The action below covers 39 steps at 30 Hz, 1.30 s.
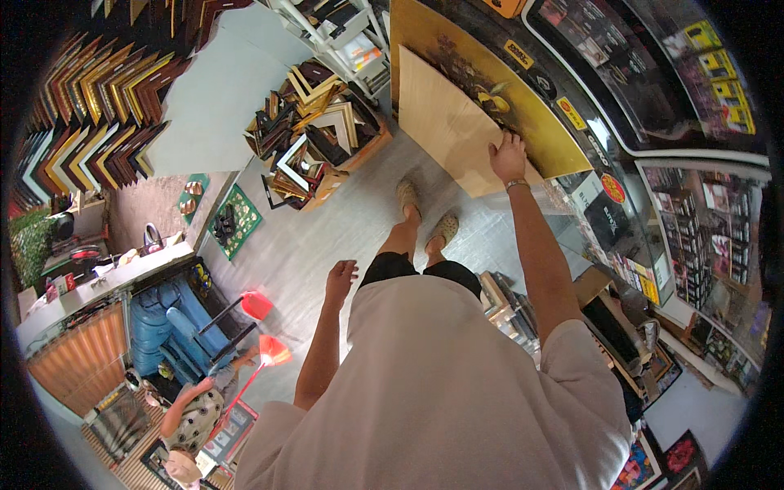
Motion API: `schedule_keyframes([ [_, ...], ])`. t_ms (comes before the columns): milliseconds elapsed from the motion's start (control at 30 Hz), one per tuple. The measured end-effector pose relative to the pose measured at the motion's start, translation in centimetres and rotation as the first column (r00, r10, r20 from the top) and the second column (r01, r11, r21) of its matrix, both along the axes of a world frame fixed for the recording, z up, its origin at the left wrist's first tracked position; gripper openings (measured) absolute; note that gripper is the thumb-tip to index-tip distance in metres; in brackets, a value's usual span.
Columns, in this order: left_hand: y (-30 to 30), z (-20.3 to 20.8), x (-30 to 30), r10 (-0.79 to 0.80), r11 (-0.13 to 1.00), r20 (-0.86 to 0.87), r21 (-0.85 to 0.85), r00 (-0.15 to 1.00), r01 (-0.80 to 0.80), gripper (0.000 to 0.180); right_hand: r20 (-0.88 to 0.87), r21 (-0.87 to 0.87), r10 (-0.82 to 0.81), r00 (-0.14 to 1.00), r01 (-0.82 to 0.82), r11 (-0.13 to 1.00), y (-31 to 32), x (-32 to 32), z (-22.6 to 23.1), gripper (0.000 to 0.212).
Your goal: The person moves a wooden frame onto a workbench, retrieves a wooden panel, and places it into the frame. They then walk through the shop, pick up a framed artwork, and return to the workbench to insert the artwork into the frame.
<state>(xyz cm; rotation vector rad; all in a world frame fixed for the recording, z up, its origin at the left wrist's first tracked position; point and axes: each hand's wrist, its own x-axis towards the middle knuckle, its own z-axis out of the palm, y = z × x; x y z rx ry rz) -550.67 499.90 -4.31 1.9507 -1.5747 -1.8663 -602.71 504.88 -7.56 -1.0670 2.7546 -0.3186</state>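
My right hand (509, 157), with a band at its wrist, is closed over the upper edge of a thin, pale wooden board (449, 114). The board stands tilted on the floor. Directly behind it, a larger yellow-brown painting (547, 149) with fruit or flowers leans against a glass display case. My fingertips lie close to the painting; whether they touch it I cannot tell. My left hand (341, 282) hangs at my side above the floor, fingers loosely bent and apart, holding nothing.
Boxes of picture frames (322, 135) stand ahead-left, near a green mat (235, 222). Corner frame samples (106, 77) line the left wall. A red broom (273, 351) and another person (196, 408) are behind-left. Display cases (702, 245) run along the right. Stacked frames (510, 306) sit near my right leg.
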Motion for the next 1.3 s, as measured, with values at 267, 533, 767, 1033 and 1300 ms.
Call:
schedule_keyframes([
  [267, -7.7, -4.9, -16.7, -0.222, 0.960, -0.172, 0.133, 0.960, 0.246, 0.030, -0.027, 0.148, -0.012, 1.000, 0.016, 0.989, -0.7, 1.8, 0.4, 0.063],
  [533, -10.9, -11.6, -30.9, -0.185, 0.903, -0.306, 0.323, 0.934, 0.285, 0.062, 0.497, 0.152, -0.007, 0.868, -0.079, 0.985, -2.7, 5.4, 6.8, 0.042],
  [767, -10.0, -14.9, -26.0, -0.387, 0.896, -0.285, 0.110, 0.877, 0.431, 0.056, -0.181, -0.279, -0.118, 0.976, 0.064, 0.958, -9.6, -0.8, 14.1, 0.042],
  [1033, -11.8, -9.9, -24.4, -0.274, 0.906, -0.211, 0.271, 0.939, 0.325, 0.042, -0.359, -0.114, -0.146, 0.922, 0.111, 0.987, -13.4, -2.9, 14.5, 0.048],
  [1300, -12.0, -15.0, -21.6, -0.205, 0.886, -0.221, 0.372, 0.953, 0.277, 0.031, -0.057, -0.042, -0.073, 0.996, 0.071, 0.997, -14.0, -1.3, 15.1, 0.035],
])
